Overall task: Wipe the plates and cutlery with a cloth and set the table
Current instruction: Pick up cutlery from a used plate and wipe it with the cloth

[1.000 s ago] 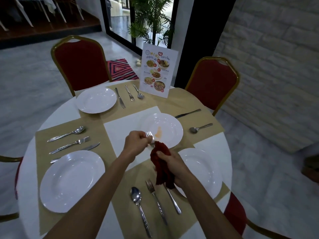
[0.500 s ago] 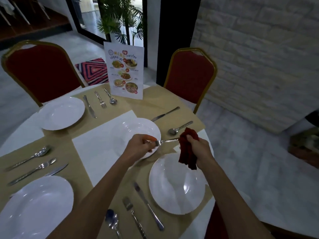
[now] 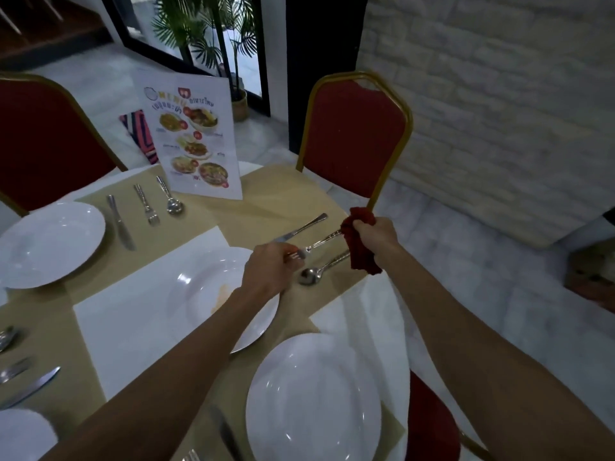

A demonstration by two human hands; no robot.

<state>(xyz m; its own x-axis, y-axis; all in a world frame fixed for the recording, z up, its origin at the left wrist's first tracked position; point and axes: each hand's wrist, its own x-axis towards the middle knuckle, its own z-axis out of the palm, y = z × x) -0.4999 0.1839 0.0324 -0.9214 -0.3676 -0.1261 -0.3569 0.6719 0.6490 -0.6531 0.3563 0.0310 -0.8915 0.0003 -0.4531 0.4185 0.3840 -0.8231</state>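
Pinches fork (image 3: 321, 241) at the tines with left hand (image 3: 268, 271); grips red cloth (image 3: 361, 254) wrapped round fork's handle with right hand (image 3: 377, 234), above spoon (image 3: 311, 276) on worktop (image 3: 266, 207).

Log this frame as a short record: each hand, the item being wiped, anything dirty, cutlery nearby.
left hand: pinches the fork at its tines end
right hand: grips the red cloth, wrapped round the fork handle
fork: held between both hands
dirty: orange smear on centre plate
nearby: spoon and knife on the placemat
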